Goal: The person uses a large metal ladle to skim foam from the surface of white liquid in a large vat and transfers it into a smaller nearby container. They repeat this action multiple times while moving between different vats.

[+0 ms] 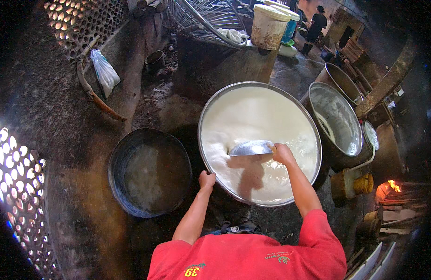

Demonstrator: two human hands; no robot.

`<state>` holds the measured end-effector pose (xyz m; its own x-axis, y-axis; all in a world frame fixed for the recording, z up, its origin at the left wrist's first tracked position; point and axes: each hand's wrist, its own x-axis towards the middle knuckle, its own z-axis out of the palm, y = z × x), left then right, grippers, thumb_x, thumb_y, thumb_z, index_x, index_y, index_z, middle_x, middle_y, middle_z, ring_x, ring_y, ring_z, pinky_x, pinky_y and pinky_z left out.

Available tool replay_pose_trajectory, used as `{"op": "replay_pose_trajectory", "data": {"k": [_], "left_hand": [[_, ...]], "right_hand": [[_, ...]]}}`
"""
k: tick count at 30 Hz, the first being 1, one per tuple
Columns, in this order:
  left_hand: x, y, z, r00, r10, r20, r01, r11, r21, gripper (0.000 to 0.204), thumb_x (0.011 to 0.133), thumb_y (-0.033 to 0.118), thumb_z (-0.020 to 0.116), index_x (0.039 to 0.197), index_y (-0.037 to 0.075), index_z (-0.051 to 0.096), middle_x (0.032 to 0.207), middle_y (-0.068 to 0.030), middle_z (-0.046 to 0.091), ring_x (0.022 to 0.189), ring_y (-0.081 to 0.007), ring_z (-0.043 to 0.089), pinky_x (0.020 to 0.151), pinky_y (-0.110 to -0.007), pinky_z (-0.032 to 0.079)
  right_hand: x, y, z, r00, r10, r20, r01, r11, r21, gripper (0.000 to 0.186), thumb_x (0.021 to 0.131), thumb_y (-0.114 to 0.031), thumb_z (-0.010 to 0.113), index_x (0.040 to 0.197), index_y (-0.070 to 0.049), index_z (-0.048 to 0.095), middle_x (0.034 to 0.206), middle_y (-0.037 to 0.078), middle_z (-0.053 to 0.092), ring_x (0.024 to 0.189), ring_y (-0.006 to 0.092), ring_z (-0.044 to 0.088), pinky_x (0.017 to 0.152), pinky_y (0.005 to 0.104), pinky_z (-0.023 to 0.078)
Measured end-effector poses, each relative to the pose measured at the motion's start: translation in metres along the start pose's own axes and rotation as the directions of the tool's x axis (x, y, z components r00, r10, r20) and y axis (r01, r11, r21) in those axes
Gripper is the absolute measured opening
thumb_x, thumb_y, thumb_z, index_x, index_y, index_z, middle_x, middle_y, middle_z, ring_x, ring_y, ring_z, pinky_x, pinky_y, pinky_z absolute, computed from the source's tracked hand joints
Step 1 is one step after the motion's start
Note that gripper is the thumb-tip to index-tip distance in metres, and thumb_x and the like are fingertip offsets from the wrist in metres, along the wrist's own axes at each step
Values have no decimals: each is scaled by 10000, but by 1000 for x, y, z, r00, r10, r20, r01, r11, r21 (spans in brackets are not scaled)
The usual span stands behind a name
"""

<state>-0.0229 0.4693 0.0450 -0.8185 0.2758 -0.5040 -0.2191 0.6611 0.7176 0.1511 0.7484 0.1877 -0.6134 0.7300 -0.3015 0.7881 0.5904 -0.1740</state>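
Observation:
A wide metal vat point(214, 184) stands in front of me, filled almost to its brim with creamy white liquid point(257, 109). Pale foam covers the liquid's left part. My left hand point(207, 180) is closed around the vat's near left rim. In my right hand point(281, 153) I grip the right end of a shiny metal scoop point(251, 148), tilted at the surface of the liquid. Whether its lower edge dips in I cannot tell. My right hand's shadow falls on the liquid below it.
A dark round tub point(150, 175) sits at my left. Another metal vat point(334, 119) with whitish residue stands on the right. Beyond it a fire point(394, 186) burns. A lidded bucket point(268, 29) and a large spoked wheel point(201, 21) are at the back. A person point(317, 28) stands far off.

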Motion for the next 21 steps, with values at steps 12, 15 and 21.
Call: {"op": "replay_pose_trajectory", "data": {"k": [12,15,21], "left_hand": [[24,-19,5,995,-85,-50,83,996,-41,339,715,153,624,986,-49,655,1030,-252,654,977,-370,634,822,-403,481],[10,3,9,996,-59,-65,55,996,-68,349,706,143,617,980,-70,658,1022,-265,654,968,-355,642,806,-394,483],[39,-26,17,992,-94,-79,85,990,-115,363,715,165,612,986,-74,652,1042,-270,644,988,-373,631,809,-406,480]], "right_hand": [[-68,129,38,992,87,89,-95,991,93,327,843,-267,552,1014,0,637,997,251,644,933,401,621,828,472,499],[-97,178,43,998,48,38,-50,997,57,340,849,-269,550,1042,2,623,1000,260,639,915,400,625,835,466,495],[-187,186,-43,998,21,-55,-13,990,138,393,772,-160,595,1139,-19,596,1069,236,632,977,393,612,861,440,491]]}}
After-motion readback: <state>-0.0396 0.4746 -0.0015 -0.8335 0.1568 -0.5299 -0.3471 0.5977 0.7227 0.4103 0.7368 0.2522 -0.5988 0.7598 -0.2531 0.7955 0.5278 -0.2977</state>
